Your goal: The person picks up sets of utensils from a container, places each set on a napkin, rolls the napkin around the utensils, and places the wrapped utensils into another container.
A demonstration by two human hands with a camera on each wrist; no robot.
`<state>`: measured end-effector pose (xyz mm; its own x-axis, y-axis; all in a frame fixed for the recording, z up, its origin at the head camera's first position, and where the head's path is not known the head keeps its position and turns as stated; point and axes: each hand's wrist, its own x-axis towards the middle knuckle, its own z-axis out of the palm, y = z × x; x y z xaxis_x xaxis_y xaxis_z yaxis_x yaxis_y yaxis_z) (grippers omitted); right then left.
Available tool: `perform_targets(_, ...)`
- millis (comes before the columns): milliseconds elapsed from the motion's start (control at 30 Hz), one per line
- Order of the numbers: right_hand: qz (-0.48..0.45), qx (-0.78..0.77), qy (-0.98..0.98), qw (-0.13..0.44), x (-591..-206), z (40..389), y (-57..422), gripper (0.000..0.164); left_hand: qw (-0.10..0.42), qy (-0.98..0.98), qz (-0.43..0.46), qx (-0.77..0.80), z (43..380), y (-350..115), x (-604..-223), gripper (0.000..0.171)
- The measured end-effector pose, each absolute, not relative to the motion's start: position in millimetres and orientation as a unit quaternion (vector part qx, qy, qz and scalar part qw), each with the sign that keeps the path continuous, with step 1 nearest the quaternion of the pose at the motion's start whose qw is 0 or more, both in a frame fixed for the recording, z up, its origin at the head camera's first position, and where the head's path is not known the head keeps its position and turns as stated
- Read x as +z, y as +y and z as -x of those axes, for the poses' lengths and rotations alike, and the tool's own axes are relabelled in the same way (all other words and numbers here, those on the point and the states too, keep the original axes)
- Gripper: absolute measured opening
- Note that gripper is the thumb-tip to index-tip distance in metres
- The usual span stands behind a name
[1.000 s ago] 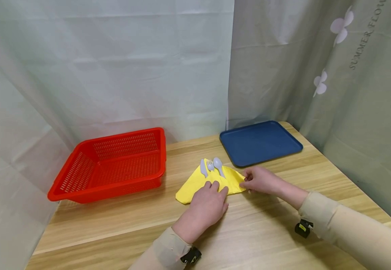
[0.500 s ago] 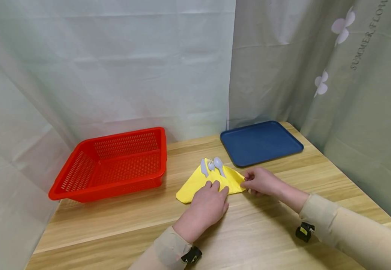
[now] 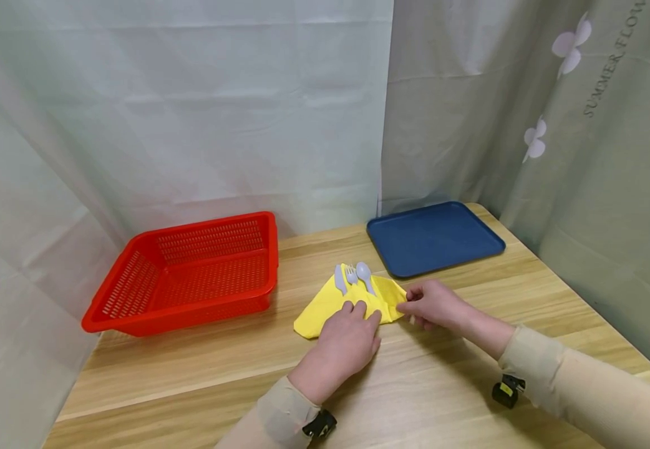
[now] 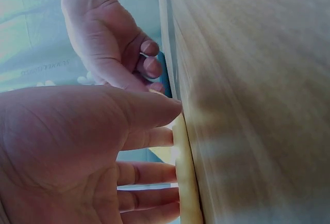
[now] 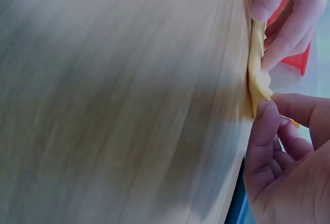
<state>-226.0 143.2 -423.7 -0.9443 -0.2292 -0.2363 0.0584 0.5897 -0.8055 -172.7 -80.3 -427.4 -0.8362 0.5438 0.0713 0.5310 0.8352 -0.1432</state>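
A folded yellow napkin (image 3: 315,316) lies mid-table, with the tops of a pale plastic knife (image 3: 339,280), a fork (image 3: 351,275) and a spoon (image 3: 363,272) showing at its far side. Their lower parts are hidden under the cloth. My left hand (image 3: 349,340) presses on the napkin's near part with extended fingers, as the left wrist view also shows. On the other side, my right hand (image 3: 436,304) pinches the napkin's right corner between thumb and index finger. In the right wrist view that pinched edge (image 5: 261,92) rises a little off the wood.
A red perforated basket (image 3: 190,323) stands at the left of the wooden table (image 3: 179,386). Towards the back right lies a blue tray (image 3: 434,238), just beyond my right hand. Pale curtains (image 3: 218,125) hang close behind the table.
The napkin's right corner has come slightly left and stands up more, making a fold by the spoon. My right hand has shifted slightly with it; my left hand stays put.
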Motion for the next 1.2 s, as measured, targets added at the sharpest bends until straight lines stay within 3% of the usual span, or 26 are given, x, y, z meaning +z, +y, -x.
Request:
perform_targets(300,0.102,-0.46,0.876,0.102,-424,225,133,0.013,0.052,-0.958,0.277,0.05,173,-80,-428,0.042)
perform_targets(533,0.126,-0.46,0.874,0.092,-427,228,126,0.01,0.041,-0.959,0.277,0.052,174,-79,-427,0.042)
perform_targets(833,0.194,-0.451,0.869,0.057,-432,231,125,0.007,0.064,-0.954,0.288,0.052,174,-81,-427,0.04)
perform_targets(1200,0.267,-0.436,0.858,0.051,-438,237,127,0.005,0.044,-0.951,0.303,0.044,179,-87,-428,0.039)
